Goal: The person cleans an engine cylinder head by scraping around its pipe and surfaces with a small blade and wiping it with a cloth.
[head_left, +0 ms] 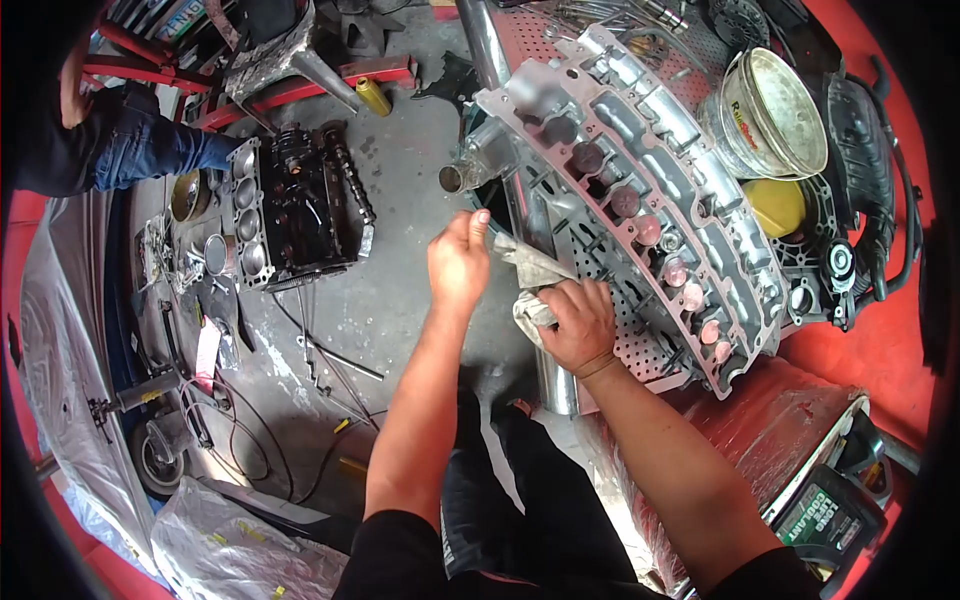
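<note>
My right hand (pixel 579 322) is closed around a crumpled, off-white rag (pixel 535 265), part of which sticks up toward my left hand. My left hand (pixel 461 262) is curled in a fist with the thumb up, just left of the rag's upper end. Whether anything sits inside its fingers is hidden. Beside my right hand, a long metal cylinder head (pixel 625 150) lies tilted on a perforated metal rack (pixel 640 345). Round, reddish-brown ports run along its face. A metal pipe end (pixel 455 178) juts out above my left hand.
An engine block (pixel 255 215) stands on the floor at left, among hoses and tools. Behind it shows another person's jeans-clad leg (pixel 160 140). At right are a white bucket (pixel 765 115), a yellow round object (pixel 777 207) and a coolant jug (pixel 828 520). A yellow bottle (pixel 373 97) lies farther back.
</note>
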Available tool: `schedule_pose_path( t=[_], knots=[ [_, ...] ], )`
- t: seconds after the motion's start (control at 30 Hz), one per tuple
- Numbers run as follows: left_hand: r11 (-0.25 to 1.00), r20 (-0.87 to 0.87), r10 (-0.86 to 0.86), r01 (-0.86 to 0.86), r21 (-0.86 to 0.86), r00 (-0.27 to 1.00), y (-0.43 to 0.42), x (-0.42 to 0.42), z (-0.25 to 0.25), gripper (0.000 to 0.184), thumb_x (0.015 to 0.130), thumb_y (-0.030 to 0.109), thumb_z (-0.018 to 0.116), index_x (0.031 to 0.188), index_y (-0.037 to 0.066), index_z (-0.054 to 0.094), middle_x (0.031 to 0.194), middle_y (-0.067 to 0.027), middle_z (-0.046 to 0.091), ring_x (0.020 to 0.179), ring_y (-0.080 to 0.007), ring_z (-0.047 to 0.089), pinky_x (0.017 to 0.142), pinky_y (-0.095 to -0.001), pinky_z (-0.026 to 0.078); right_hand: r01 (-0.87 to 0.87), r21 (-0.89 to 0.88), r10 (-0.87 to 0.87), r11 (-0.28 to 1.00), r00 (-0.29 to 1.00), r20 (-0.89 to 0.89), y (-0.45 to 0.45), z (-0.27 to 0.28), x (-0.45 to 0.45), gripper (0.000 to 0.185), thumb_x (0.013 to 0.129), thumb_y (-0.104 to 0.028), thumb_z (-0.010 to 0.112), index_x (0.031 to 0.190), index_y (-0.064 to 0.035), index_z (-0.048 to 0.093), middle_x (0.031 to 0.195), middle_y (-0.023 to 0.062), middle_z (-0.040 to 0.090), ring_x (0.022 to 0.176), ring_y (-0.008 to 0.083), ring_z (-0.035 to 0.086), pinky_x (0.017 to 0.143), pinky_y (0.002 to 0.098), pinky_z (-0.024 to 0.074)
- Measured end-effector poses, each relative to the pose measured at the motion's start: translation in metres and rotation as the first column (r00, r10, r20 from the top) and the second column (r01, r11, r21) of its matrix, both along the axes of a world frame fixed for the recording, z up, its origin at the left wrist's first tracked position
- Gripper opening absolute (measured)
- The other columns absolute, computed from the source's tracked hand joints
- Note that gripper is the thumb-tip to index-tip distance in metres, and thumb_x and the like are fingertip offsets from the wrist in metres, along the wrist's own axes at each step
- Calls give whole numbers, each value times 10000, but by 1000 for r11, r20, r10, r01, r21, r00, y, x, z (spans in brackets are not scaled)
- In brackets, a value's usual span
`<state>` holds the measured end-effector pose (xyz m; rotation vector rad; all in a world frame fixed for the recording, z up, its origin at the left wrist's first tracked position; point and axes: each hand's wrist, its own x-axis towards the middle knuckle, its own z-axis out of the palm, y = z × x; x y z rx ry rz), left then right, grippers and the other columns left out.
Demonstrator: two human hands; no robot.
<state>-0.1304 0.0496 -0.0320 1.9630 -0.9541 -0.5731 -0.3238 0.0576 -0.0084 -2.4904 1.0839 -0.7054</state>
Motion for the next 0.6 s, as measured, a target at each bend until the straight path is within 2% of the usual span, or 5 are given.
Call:
schedule_pose_path(
  t=[0.23, 0.3, 0.33, 0.5, 0.6],
  knots=[
    [938, -437, 316, -348, 9, 842, -34, -45, 25, 421, 1049, 339, 494, 767, 35, 567, 568, -6, 492, 500, -105, 456, 451, -299, 375, -20, 36, 22, 999, 999, -45, 0, 5, -1, 341, 624, -157, 758, 943, -128, 641, 932, 29, 598, 856, 269, 543, 791, 408, 411],
    [879, -811, 361, -458, 131, 460, -36, -52, 52, 427, 1049, 352, 487, 756, 49, 557, 561, -13, 474, 460, -125, 439, 426, -317, 384, -20, 23, 21, 1000, 998, -58, -2, 6, 0, 337, 623, -156, 755, 938, -117, 643, 943, 31, 600, 856, 270, 543, 792, 409, 411],
    [842, -836, 349, -533, 81, 424, -39, -52, 51, 404, 1051, 359, 479, 781, 64, 538, 571, 12, 459, 446, -103, 425, 386, -280, 357, -13, 22, 14, 1000, 999, -52, -1, 5, 0, 334, 623, -159, 751, 938, -121, 647, 946, 31, 602, 856, 270, 543, 792, 409, 412],
    [883, -860, 292, -463, 74, 419, -42, -54, 42, 402, 1061, 359, 449, 800, 61, 517, 571, -6, 461, 449, -117, 399, 413, -298, 363, 6, 30, -3, 1000, 997, -78, 1, 6, 0, 326, 626, -174, 734, 939, -128, 656, 954, 28, 615, 863, 267, 547, 787, 409, 415],
    [888, -558, 387, -461, 11, 734, -40, -56, 10, 444, 1055, 324, 484, 730, 31, 561, 583, -4, 495, 515, -104, 409, 492, -300, 345, -4, 25, 6, 1000, 999, -49, -1, 3, 1, 319, 634, -198, 728, 937, -130, 657, 949, 21, 623, 848, 266, 550, 778, 408, 415]
  ],
)
